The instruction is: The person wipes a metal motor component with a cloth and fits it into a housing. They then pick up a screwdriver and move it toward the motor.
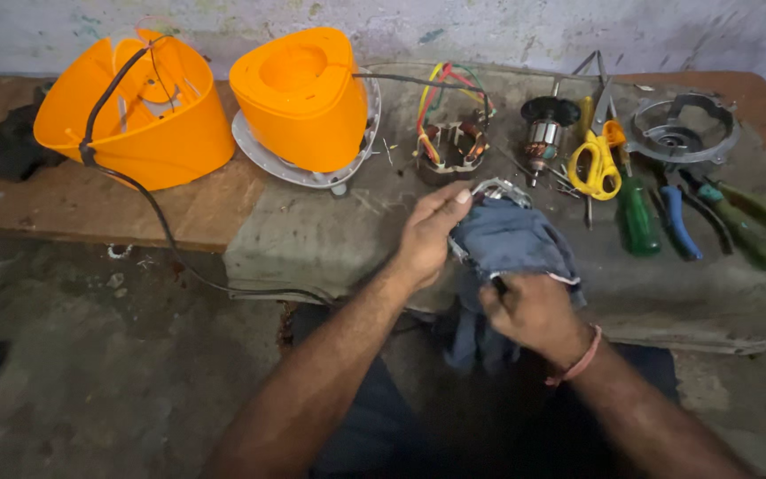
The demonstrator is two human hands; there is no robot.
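Leaning over the low bench (330, 239), the person works a small metal part (500, 189) wrapped in a blue-grey cloth (511, 239), right at the near edge in front of the wound stator (451, 146). The left hand (427, 235) comes in from the left, fingers curled and pinching the part's exposed rim just above the cloth. The right hand (534, 310) sits lower and nearer the body, closed around the bunched cloth from underneath. So the part lies up and away from the right hand's grip, and the left hand is the nearer one to bare metal. How the part's long axis runs I cannot tell; the cloth hides most of it. Yellow scissors (596, 164) and screwdrivers (640, 213) lie well apart to the right.
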